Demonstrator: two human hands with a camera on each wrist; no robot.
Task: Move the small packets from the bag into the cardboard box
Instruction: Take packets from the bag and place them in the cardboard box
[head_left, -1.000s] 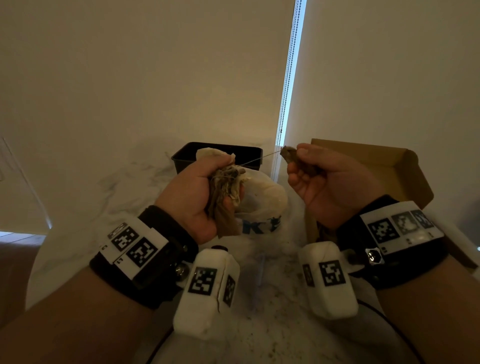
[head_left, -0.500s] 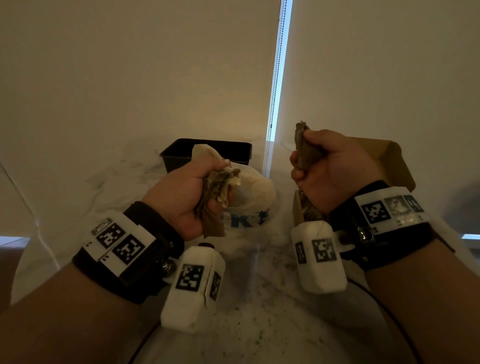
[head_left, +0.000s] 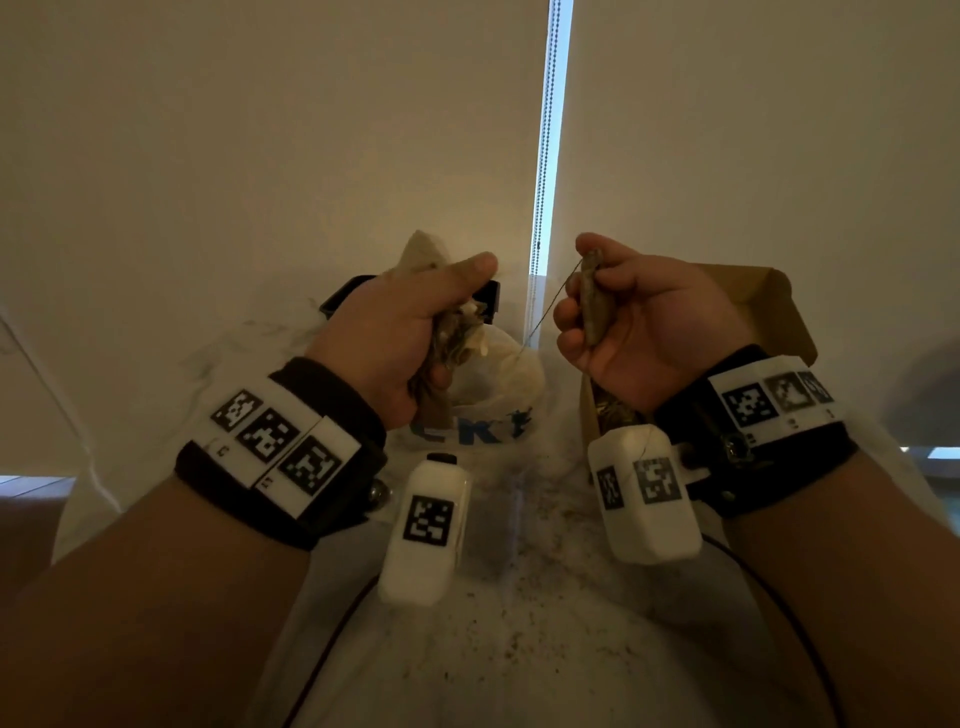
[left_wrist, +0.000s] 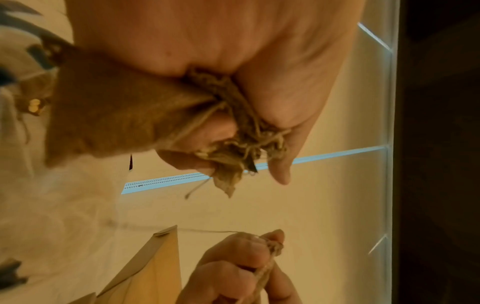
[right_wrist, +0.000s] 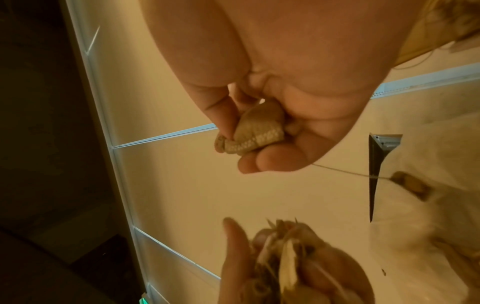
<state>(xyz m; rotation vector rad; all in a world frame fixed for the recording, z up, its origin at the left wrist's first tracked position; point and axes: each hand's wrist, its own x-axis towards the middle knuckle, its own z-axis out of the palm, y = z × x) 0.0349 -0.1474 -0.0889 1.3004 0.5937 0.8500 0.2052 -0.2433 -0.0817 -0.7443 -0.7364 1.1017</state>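
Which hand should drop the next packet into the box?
Right. The right hand already pinches a single packet just above the box; the left hand grips a bunch farther away.

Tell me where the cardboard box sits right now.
In the head view the cardboard box stands open at the right, behind the right hand, across from the white bag.
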